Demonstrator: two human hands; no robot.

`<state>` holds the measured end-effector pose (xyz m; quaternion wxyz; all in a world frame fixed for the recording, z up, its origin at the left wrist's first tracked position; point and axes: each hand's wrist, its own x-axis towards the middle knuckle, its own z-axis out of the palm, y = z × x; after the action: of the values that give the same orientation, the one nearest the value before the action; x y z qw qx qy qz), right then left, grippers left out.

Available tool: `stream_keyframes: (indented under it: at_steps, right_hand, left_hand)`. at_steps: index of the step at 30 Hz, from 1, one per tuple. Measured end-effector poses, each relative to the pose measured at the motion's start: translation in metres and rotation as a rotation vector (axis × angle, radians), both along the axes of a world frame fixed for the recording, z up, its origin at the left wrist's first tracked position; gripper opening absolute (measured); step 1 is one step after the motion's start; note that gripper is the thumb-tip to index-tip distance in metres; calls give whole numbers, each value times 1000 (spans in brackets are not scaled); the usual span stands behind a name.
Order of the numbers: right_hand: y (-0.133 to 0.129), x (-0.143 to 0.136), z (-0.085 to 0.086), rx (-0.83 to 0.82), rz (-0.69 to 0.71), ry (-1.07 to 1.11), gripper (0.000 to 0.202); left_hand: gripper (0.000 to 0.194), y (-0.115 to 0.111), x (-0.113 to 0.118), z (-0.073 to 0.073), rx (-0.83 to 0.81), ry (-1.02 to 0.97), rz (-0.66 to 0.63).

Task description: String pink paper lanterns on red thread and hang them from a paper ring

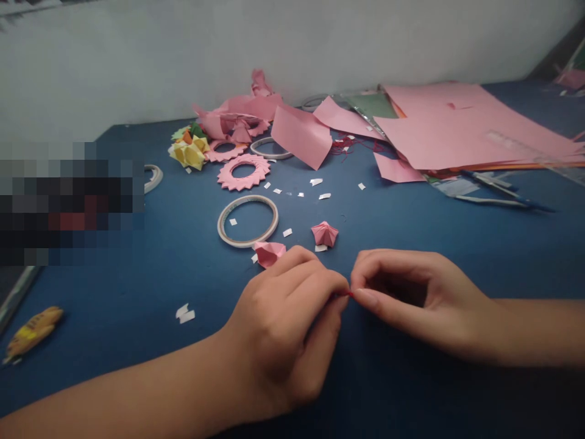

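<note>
Between my two hands runs a short bit of red thread (350,294), pinched at both ends. My left hand (283,323) is closed, thumb and forefinger pressed together on the thread. Facing it, my right hand (411,299) holds the other end between thumb and fingertip. Just beyond my left knuckles lies a folded pink paper piece (269,253), partly covered by the hand. A small pink paper star-shaped fold (325,233) rests on the blue table (137,286) past the gap between my hands.
A roll of double-sided tape (221,227) lies behind my left hand, with white paper scraps (185,314) scattered about. Farther back are a pink pleated paper ring (244,172), yellow folded paper (189,151), pink sheets (457,128) and scissors (498,198). A tan-and-yellow object (34,335) lies at left.
</note>
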<state>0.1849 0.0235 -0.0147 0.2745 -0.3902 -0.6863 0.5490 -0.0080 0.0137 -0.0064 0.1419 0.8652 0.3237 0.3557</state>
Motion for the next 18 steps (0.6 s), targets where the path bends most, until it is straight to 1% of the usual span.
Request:
stream_keyframes:
  at_steps: [3, 5, 6, 8, 9, 11, 14, 18]
  right_hand:
    - [0, 1, 1, 64, 3, 20, 13]
    - [0, 2, -1, 147, -32, 15, 7]
    - [-1, 2, -2, 203, -47, 10, 7]
    - [-2, 2, -5, 338, -45, 13, 16]
    - [-2, 2, -6, 402, -32, 19, 20]
    - [-3, 1, -8, 484, -7, 29, 24]
    - [-4, 1, -9, 509, -3, 18, 24]
    - [-4, 1, -7, 576, -14, -7, 22]
  left_hand:
    - [13, 0, 1, 3, -237, -58, 58]
    - [12, 0, 2, 6, -416, -88, 107]
    - [12, 1, 2, 7, -511, -103, 119]
    - [15, 1, 2, 9, -690, -138, 106]
    - [17, 1, 2, 10, -754, -156, 87]
    - [17, 1, 1, 11, -804, -185, 56]
    - [17, 3, 1, 12, -806, -202, 47]
    - [17, 3, 2, 11, -875, -210, 65]
